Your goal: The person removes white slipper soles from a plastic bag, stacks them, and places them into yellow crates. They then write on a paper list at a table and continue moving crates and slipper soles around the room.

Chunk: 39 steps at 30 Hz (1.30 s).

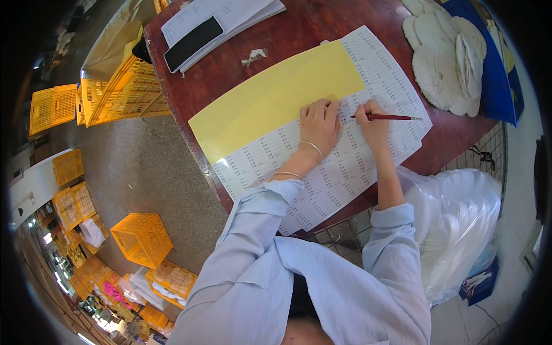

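From my far-off seat I start at the left, where a yellow crate (pixel 142 238) sits on the floor, well apart from the work. Near the left edge of the red tabletop (pixel 310 29), a black phone (pixel 194 44) lies on a stack of papers (pixel 253 12). If a sleeve tugged those papers, I think the phone could slide off.

Next is the yellow sheet (pixel 276 100), which seems to lie over the white printed pages (pixel 397 86). A bump could make it slip, and then the wrong rows might get covered.

The left hand (pixel 319 127) is palm down on the pages, fingers nearly straight and close together, holding nothing. If it pressed too softly, the pages could turn under the pen. If it rubbed sideways, wet ink could smear.

The right hand (pixel 374 123) has its fingers curled snugly round a dark red pen (pixel 397 117), tip pointing left. The tip is tiny to me, so I can't tell if it touches the page. The rows are thin, so a small slip could put a mark on the wrong line.

Farther right, white pads (pixel 445 63) are piled near the pages. A wide elbow swing could knock them over.
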### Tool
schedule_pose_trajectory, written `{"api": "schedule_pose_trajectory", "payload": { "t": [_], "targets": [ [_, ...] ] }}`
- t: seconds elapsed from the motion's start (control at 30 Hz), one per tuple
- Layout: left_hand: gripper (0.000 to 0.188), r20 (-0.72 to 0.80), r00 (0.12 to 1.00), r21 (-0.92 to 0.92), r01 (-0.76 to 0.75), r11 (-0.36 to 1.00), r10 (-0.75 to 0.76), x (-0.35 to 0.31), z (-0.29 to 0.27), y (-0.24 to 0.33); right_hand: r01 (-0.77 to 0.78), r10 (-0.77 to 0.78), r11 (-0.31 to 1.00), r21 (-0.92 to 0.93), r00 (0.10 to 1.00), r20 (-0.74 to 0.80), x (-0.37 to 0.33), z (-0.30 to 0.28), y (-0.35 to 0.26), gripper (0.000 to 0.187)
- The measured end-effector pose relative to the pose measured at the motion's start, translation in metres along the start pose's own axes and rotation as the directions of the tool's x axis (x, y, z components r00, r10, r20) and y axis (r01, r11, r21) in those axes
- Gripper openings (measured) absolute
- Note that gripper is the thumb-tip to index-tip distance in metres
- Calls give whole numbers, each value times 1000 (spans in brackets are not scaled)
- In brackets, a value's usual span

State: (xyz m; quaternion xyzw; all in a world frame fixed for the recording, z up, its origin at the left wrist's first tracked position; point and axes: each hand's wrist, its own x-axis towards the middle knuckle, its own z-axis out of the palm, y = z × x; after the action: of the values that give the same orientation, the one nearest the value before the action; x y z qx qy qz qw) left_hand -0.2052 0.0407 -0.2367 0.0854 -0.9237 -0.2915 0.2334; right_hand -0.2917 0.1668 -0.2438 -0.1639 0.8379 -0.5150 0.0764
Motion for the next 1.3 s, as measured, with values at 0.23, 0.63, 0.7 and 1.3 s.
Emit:
{"api": "schedule_pose_trajectory", "payload": {
  "t": [0.23,0.63,0.7,1.3],
  "targets": [
    [37,56,995,48,77,996,-80,1,1,2,7,-6,1000,11,1000,-28,-1,-2,1,28],
    [32,56,995,22,75,997,-77,2,0,1,73,-76,997,-36,992,-97,-5,-8,3,25],
    [32,42,997,21,63,998,-64,2,-1,1,1,4,999,37,989,-146,-7,-10,5,25],
    [22,121,931,-145,360,922,-345,11,-4,8,-5,5,1000,-30,1000,6,-5,-16,-1,25]
  ]
}}
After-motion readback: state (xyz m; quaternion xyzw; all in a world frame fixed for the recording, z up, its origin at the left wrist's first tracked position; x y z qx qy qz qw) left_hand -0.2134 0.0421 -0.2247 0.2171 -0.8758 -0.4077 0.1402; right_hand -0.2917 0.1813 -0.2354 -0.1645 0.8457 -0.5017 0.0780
